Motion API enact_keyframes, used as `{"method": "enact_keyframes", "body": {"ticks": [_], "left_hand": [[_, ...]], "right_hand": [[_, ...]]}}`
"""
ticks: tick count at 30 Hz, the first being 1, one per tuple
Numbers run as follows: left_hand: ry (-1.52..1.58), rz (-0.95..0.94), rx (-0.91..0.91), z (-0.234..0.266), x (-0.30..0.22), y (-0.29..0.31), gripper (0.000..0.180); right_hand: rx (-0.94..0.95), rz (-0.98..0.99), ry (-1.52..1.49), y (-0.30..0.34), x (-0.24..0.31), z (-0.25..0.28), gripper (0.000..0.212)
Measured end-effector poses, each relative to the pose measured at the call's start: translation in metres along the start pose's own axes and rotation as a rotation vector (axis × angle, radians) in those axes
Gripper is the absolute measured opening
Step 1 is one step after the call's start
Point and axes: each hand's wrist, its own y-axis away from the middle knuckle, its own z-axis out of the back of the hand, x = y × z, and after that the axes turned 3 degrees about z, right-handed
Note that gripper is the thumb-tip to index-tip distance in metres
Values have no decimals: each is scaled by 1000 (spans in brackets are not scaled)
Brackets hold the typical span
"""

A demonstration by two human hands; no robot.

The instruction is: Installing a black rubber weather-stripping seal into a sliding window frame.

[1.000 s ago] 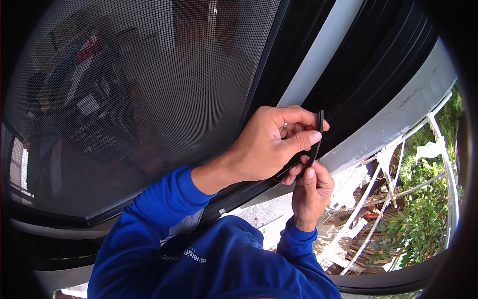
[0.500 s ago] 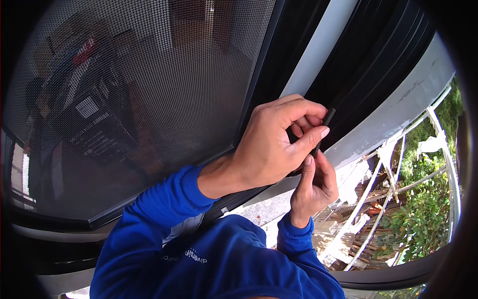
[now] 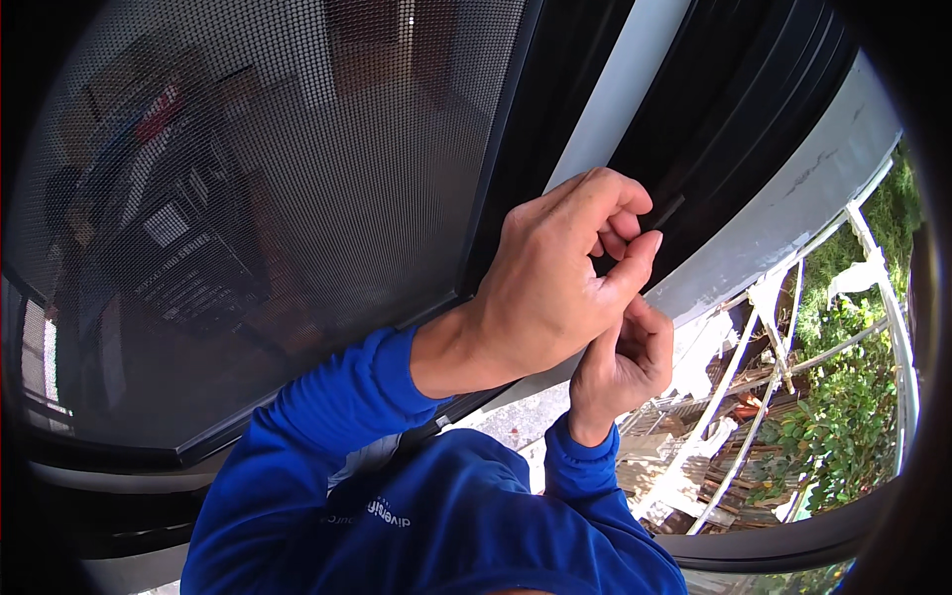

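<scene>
Nearest, the person's blue top was seen, marked with pale lettering, and both forearms were covered by its blue sleeves. The right hand was held with its fingers curled; their tips were partly covered by the other hand, so it could not be told whether anything was pinched by them. The left hand was held above and across it, with thumb and forefinger bent toward each other and a small gap left between their tips. Just beside those tips a short dark strip was seen, set aslant, its free end pointed toward the upper right. Its lower part was hidden by the left hand, and whether it was gripped there could not be told. The strip was seen against the black frame, between a grey bar and the frame's outer edge, which was bordered by a pale ledge. To the left, a large mesh screen was held in a dark border, and through it a dark box with pale print was dimly shown. Farther off, beyond the ledge, white poles and green foliage were lit by sun.
</scene>
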Motion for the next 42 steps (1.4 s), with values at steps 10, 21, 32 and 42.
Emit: {"method": "enact_keyframes", "body": {"ticks": [10,21,32,42], "left_hand": [[-88,-22,-17,-3,2,-7,32],[-104,-166,-97,-14,7,-18,24],[19,-208,-101,-9,-29,-76,26],[-57,-246,-71,7,-71,-136,30]], "right_hand": [[33,27,88,-1,2,0,13],[26,99,82,-8,-1,1,18],[-40,233,59,-61,43,-6,17],[150,179,-134,-132,104,-17,12]]}}
